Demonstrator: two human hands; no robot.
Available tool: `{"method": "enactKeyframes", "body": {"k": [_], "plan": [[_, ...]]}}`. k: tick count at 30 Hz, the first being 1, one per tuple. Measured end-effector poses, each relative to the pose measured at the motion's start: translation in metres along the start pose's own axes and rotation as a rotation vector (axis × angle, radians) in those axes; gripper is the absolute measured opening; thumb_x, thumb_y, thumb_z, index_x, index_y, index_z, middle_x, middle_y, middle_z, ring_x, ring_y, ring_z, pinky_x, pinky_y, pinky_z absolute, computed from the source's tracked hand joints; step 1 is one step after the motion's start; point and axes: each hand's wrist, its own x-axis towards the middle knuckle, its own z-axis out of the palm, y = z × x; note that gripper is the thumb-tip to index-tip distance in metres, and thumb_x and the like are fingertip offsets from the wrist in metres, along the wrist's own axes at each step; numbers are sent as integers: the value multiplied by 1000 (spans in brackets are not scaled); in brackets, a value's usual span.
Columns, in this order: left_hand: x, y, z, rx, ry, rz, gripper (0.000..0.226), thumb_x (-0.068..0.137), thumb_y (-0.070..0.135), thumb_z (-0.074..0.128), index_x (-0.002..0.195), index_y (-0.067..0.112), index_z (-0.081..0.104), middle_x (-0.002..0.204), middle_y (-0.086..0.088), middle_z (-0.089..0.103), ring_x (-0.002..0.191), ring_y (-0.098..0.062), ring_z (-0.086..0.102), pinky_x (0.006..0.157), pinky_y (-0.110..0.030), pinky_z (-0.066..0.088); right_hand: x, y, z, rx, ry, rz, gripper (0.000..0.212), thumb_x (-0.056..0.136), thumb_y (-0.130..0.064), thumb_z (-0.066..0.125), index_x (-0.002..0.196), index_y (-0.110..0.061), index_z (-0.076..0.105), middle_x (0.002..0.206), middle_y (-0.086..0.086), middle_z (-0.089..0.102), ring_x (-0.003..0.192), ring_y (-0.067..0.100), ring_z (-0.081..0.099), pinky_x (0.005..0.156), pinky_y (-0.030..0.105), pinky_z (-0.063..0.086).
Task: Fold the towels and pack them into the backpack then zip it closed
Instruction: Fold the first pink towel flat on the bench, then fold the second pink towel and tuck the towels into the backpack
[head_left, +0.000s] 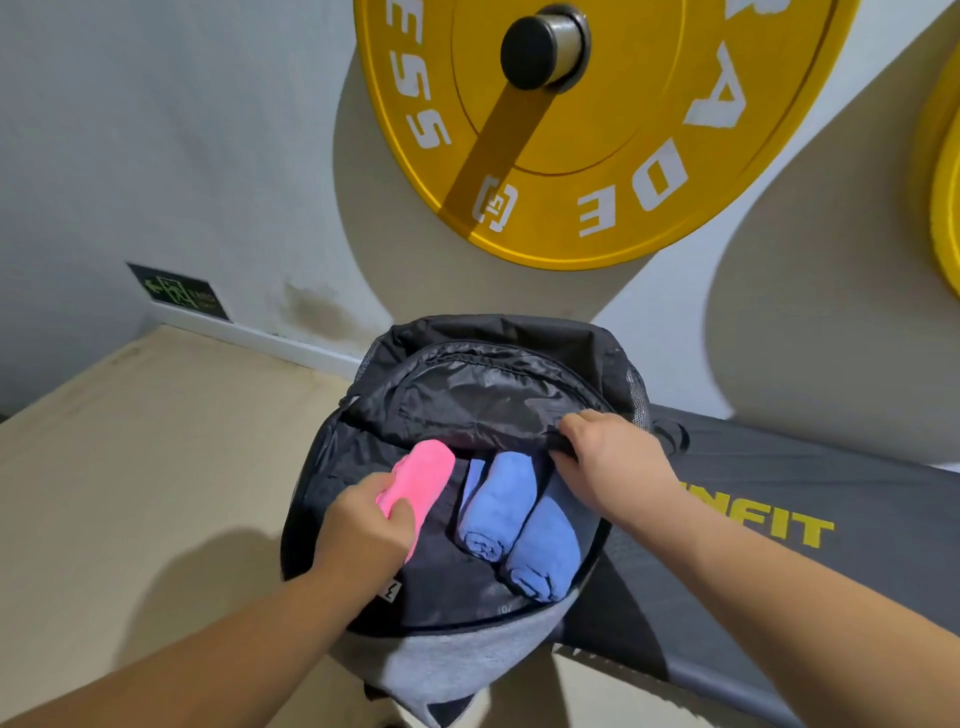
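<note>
Pale wall (182, 130) across the back, hung with a big yellow weight plate (649, 171) directly above the work, and a second plate (948, 182) cut off by the right edge. Wide tan floor (130, 467) on the left, open right up to the white skirting (270, 340). Black padded bench (779, 519) on the right, just beside the backpack and running off the lower right corner. Grey-and-black backpack (457, 660) in the middle, just before the wall, main compartment unzipped wide, black flap (493, 395) thrown back toward the wall. Inside on the right, two blue towels (496, 504), rolled tight, side by side and touching; bare dark lining to their left. Pink towel (423, 467), rolled, tilted into the mouth on the left, gripped between curled fingers and thumb of the left hand (363, 535). Right hand (608, 462) at the flap's right edge, fingers curled round it. Small green exit sign (179, 291) low on the wall, far left.
</note>
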Motion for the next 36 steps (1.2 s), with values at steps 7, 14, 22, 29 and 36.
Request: {"method": "enactKeyframes", "body": {"k": [7,14,22,29,36], "plan": [[18,28,31,-141,-170,-73,31,95,12,59,122,17,72,110,-3,73,98,-18,67,77,-16,50,9,-1,-14,200,118,110,11,94,-35,51,89,-26,48,88,-2,62,86,28,59,62,37,48],[37,34,38,-21,-139,-7,27,91,18,69,117,18,75,111,3,75,101,-14,68,90,-24,53,3,-1,-9,169,76,78,20,97,-45,52,98,-26,55,95,-5,61,97,24,60,67,36,50],[5,64,12,169,-78,112,8,88,18,67,95,22,67,96,-4,73,84,-17,65,86,-35,56,-18,11,-36,170,-5,17,36,99,-58,42,112,-30,62,108,-9,62,113,17,55,81,36,53],[-36,159,36,41,-266,230,28,84,19,74,112,24,73,91,9,74,80,-10,69,70,-20,53,-68,46,-79,90,-109,75,38,99,-60,39,89,-26,54,99,-2,59,107,25,59,74,35,45],[-107,261,136,42,-463,452,27,81,21,69,108,22,72,93,6,75,90,-14,69,91,-30,56,-154,147,-102,29,-189,350,46,100,-58,38,106,-20,63,113,4,64,112,28,59,77,36,44]]}}
